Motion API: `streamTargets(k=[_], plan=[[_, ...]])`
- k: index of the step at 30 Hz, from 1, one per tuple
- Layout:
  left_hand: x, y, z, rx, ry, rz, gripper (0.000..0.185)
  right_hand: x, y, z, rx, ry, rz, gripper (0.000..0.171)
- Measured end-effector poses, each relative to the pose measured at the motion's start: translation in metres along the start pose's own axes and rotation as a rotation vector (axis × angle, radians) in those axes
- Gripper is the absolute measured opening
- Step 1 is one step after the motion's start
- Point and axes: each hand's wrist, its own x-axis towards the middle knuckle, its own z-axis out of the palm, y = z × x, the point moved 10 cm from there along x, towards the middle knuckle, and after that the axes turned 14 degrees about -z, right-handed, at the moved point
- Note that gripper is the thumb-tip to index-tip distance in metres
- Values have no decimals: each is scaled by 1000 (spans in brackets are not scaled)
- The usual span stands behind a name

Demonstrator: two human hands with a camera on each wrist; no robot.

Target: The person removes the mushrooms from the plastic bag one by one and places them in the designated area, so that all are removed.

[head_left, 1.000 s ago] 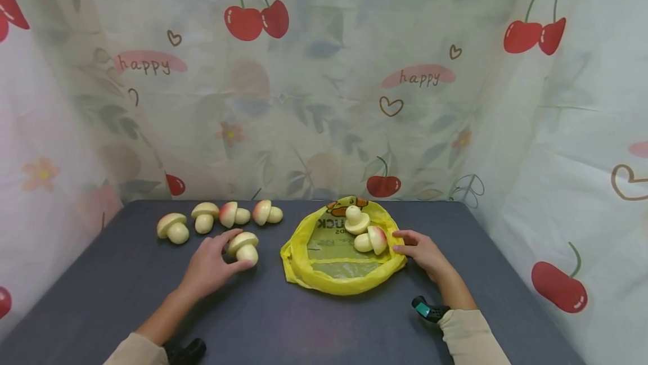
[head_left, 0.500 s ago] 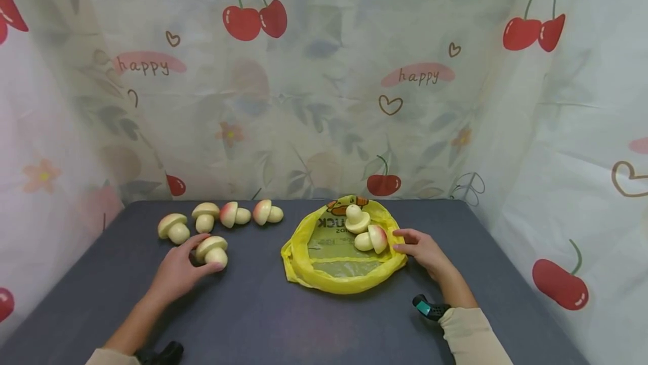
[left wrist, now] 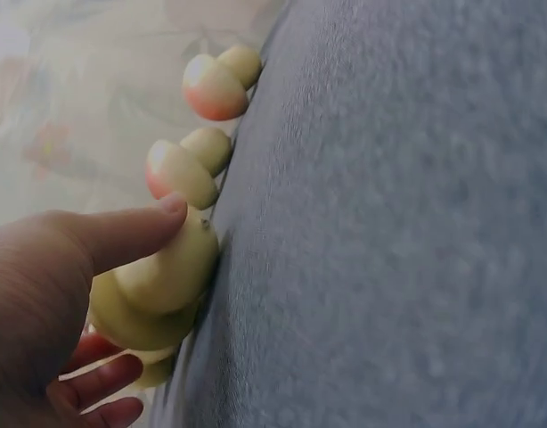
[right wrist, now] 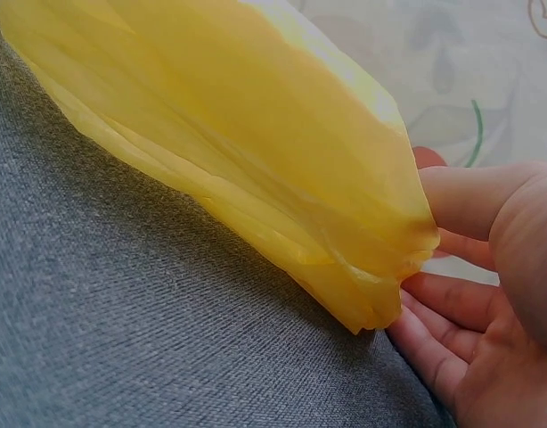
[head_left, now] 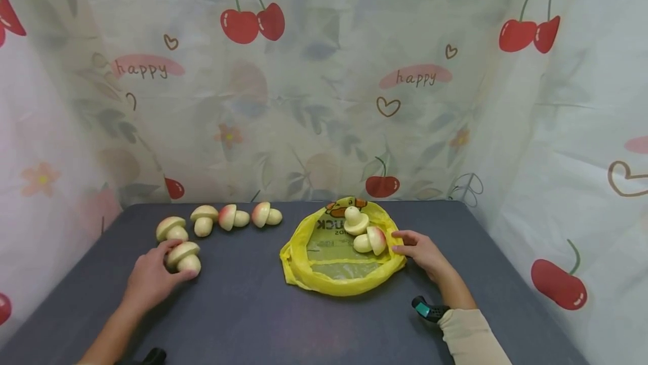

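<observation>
My left hand [head_left: 164, 264] grips a cream toy mushroom [head_left: 184, 256] standing on the dark grey table [head_left: 263, 320], just in front of the leftmost mushroom [head_left: 170, 228] of a row. In the left wrist view the thumb [left wrist: 122, 236] lies over the held mushroom's [left wrist: 162, 285] stem, with fingers curled under its cap. My right hand [head_left: 401, 243] pinches the right rim of a yellow plastic bag [head_left: 334, 280] lying open and flat. Two mushrooms [head_left: 356, 220] [head_left: 372, 239] lie in the bag. In the right wrist view the bag's edge [right wrist: 345, 259] sits between thumb and fingers [right wrist: 452, 303].
Three more mushrooms [head_left: 204, 219] [head_left: 231, 216] [head_left: 266, 214] continue the row along the table's back left. A cherry-print curtain [head_left: 324, 100] encloses the table at the back and both sides. Two of the row's mushrooms [left wrist: 180, 169] [left wrist: 216, 80] show beyond my left thumb.
My left hand has carried its mushroom leftwards across the table, from beside the bag to the left end of the row. The right hand and the bag have stayed put.
</observation>
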Motion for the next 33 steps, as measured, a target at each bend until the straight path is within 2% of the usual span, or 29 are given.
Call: streamTargets(k=[6,10,14,19,26,33], plan=[[0,-16,-8,12,61,-119,90,0,0,0,6,1,-2,51],[3,-24,-10,34,59,-213,93,0,0,0,7,-1,-3,52],[5,-28,-9,34,44,-274,93,-1,0,0,6,0,-1,51],[7,-32,-7,3,47,-301,93,0,1,2,4,0,2,50],[5,-37,-5,-28,19,-346,96,0,1,4,2,-6,10,50],[2,-29,-8,-10,20,-306,97,0,1,1,4,0,-4,50]])
